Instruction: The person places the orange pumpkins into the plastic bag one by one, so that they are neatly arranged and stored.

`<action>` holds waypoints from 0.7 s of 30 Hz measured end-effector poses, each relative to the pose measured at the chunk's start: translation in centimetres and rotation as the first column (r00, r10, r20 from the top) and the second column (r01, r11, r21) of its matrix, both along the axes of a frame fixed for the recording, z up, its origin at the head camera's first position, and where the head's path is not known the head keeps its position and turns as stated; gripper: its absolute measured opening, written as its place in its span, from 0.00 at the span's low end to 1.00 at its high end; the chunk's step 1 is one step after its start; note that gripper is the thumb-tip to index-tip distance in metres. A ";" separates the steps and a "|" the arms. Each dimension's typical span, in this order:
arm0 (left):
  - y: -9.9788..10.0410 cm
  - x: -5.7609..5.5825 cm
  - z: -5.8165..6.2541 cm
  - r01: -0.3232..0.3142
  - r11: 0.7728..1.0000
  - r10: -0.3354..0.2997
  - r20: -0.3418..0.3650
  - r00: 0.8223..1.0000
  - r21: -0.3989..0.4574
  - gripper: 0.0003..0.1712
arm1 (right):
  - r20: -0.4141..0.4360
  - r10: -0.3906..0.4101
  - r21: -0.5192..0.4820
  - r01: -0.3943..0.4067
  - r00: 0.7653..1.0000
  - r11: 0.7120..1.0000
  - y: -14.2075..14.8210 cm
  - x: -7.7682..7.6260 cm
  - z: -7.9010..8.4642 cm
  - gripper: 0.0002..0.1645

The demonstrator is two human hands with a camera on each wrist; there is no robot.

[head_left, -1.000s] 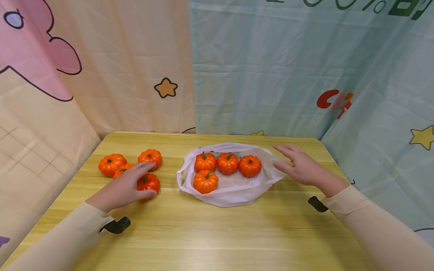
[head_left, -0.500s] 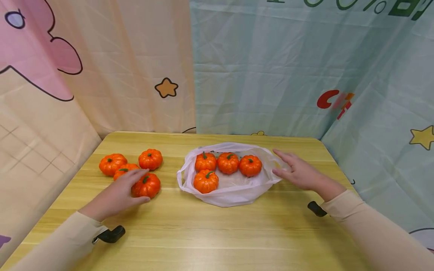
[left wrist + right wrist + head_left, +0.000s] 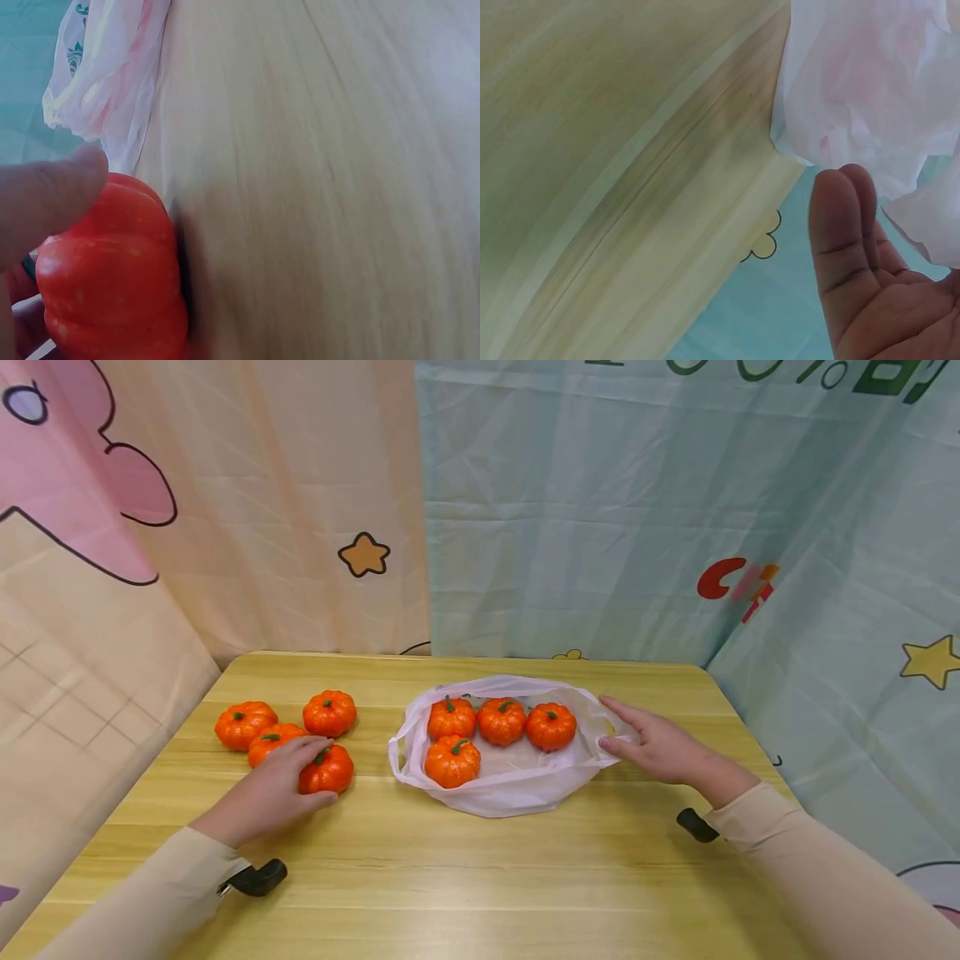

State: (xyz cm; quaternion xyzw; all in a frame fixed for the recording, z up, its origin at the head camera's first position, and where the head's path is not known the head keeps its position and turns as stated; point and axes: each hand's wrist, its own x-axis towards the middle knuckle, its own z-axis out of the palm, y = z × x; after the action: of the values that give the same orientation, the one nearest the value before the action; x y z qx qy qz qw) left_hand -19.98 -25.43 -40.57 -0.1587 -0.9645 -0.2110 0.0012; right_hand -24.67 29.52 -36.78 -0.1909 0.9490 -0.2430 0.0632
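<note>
My left hand (image 3: pixel 272 787) curls around a small orange pumpkin (image 3: pixel 330 770) with a green stem, at the front of a loose group on the left of the table. In the left wrist view the thumb (image 3: pixel 56 191) lies across the top of this pumpkin (image 3: pixel 112 277), while the other fingers are mostly hidden behind it. A white plastic bag (image 3: pixel 517 793) stands mid-table with its mouth spread, several pumpkins inside. At the bag's right rim is my right hand (image 3: pixel 663 747). Its fingers (image 3: pixel 836 225) are straight, close beside the bag's plastic (image 3: pixel 870 82) in the right wrist view.
Three more pumpkins lie on the left, one at the far left (image 3: pixel 246 724), one in the middle (image 3: pixel 274 740), one toward the bag (image 3: pixel 330 712). The wooden table (image 3: pixel 480 885) ends at printed curtains (image 3: pixel 570 527) behind and at both sides.
My left hand has drawn back toward me and closed in around the front pumpkin. The right hand has shifted slightly left and down at the bag's rim. The bag stays put.
</note>
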 end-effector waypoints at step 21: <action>0.1 -0.2 -0.3 0.029 0.999 -0.028 -0.009 1.000 0.022 0.40 | 0.093 -0.075 -0.124 0.087 0.993 0.988 -0.3 -0.1 0.4 0.39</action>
State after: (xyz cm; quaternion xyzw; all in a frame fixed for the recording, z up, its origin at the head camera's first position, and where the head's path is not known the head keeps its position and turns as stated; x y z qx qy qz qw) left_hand -20.23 -25.36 -40.84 -0.1732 -0.9597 -0.2210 0.0040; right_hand -24.72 29.20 -36.37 -0.1449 0.9346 -0.3140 0.0828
